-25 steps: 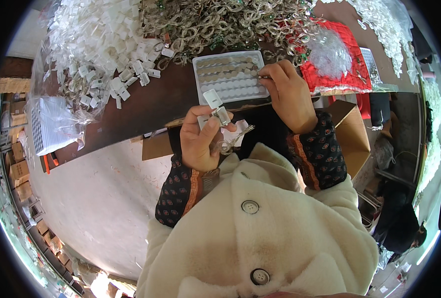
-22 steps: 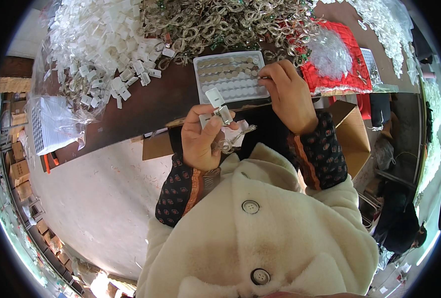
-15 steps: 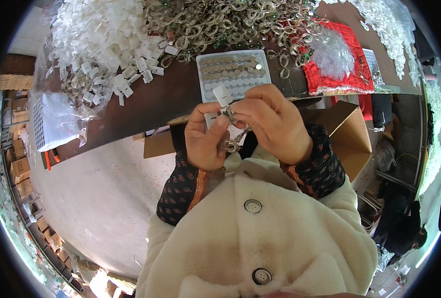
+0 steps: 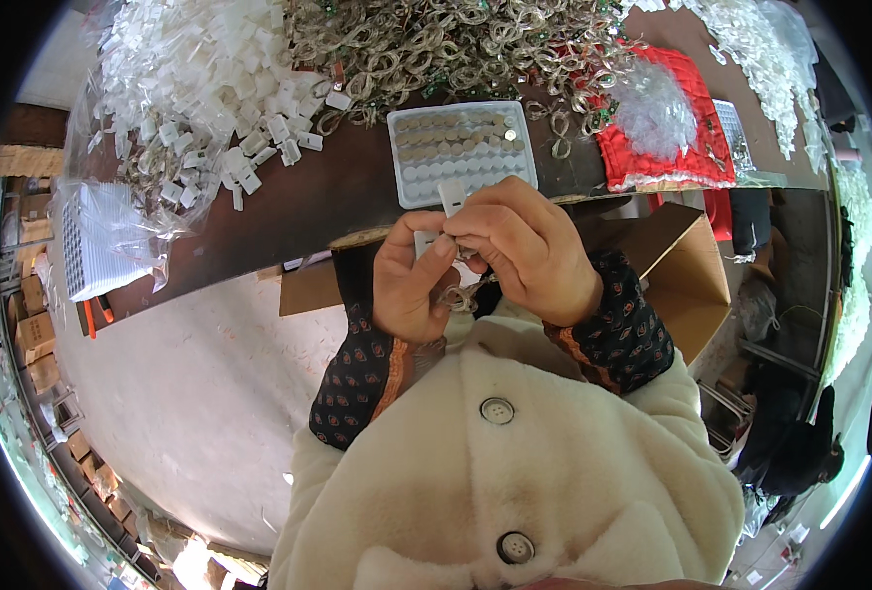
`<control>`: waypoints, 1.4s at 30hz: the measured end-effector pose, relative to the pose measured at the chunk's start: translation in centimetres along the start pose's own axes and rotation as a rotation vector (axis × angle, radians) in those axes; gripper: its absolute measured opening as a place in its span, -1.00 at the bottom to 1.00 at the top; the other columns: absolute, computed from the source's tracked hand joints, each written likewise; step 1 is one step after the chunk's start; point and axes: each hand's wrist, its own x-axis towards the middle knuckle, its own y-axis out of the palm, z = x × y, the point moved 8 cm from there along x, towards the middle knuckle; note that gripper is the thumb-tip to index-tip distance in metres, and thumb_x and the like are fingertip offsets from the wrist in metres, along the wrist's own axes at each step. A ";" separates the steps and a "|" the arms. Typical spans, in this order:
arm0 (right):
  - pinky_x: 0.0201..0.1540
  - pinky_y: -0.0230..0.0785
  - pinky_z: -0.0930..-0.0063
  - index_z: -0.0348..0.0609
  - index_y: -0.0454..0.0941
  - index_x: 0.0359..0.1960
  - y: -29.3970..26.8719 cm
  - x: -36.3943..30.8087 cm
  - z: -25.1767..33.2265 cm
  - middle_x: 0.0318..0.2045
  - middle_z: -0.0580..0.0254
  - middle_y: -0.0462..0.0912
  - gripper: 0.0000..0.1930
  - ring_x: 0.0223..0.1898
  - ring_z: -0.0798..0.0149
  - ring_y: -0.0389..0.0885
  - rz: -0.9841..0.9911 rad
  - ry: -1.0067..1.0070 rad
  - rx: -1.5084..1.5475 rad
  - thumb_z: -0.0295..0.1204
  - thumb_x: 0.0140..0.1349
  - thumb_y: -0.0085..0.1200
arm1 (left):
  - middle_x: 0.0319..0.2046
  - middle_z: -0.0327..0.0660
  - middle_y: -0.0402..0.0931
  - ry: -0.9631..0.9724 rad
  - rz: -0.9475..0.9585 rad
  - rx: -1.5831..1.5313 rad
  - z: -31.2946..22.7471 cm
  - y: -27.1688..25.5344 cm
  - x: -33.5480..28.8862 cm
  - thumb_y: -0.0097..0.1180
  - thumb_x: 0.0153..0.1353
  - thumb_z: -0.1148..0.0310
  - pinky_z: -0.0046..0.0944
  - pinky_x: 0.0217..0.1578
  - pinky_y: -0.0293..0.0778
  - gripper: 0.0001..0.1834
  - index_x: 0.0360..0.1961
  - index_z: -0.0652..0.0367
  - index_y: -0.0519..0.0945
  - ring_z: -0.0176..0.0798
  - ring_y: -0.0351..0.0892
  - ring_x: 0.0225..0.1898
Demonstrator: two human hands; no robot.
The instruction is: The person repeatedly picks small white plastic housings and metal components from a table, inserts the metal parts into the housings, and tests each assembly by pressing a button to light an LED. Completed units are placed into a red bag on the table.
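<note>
Left hand, bare: its grip is closing on a small white rectangular plastic case, thumb and fingers pinching it just beyond the near edge of the dark brown tabletop surface. One flat white panel is standing up above the fingertips; another white part is showing between the left fingers, the join being hidden. Right hand, bare: its fingers are curling over the same case and touching it; what this grip is pinching, if anything, cannot be told. A coiled bundle of clear wire is hanging below the hands. One shallow white plastic tray is lying just beyond them, its upper rows carrying round silvery discs. One large heap of white plastic cases is occupying the far left, spilling toward the middle. One heap of looped clear wires, with green bits, is lying behind the tray. One red quilted cloth is lying right of the tray, bearing a tangle of clear plastic. One stack of white gridded trays is standing at the left end in clear film, an orange-handled tool protruding near it. One open brown cardboard box is standing below, at right.
</note>
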 end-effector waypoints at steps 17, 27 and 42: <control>-0.27 0.50 0.31 -0.19 0.62 -0.29 -2.4 -0.2 -3.2 -0.34 0.12 0.66 -0.84 -0.32 0.04 0.65 -0.167 0.190 -0.232 -0.62 0.08 0.26 | -0.20 -0.07 0.66 -0.035 -0.102 -0.046 0.0 -0.5 0.2 0.09 0.40 0.35 -0.55 -0.69 0.23 -0.75 0.05 0.09 0.42 -0.44 0.63 -0.40; -0.34 0.55 0.42 -0.26 0.60 -0.25 -0.6 -0.5 1.4 -0.34 0.10 0.67 -0.83 -0.38 0.14 0.69 -0.209 0.025 -0.166 -0.70 0.12 0.23 | -0.29 -0.09 0.66 0.016 -0.103 -0.070 -0.9 0.7 -1.1 0.14 0.35 0.44 -0.53 -0.77 0.19 -0.80 -0.05 0.20 0.49 -0.44 0.66 -0.44; -0.28 0.50 0.48 -0.27 0.63 -0.29 -0.1 -0.1 1.3 -0.36 0.13 0.67 -0.87 -0.35 0.24 0.66 -0.018 0.200 0.015 -0.71 0.13 0.19 | -0.35 -0.06 0.65 0.018 -0.143 -0.097 -1.2 0.6 -2.0 0.22 0.30 0.39 -0.50 -0.78 0.14 -0.77 -0.09 0.24 0.52 -0.45 0.60 -0.54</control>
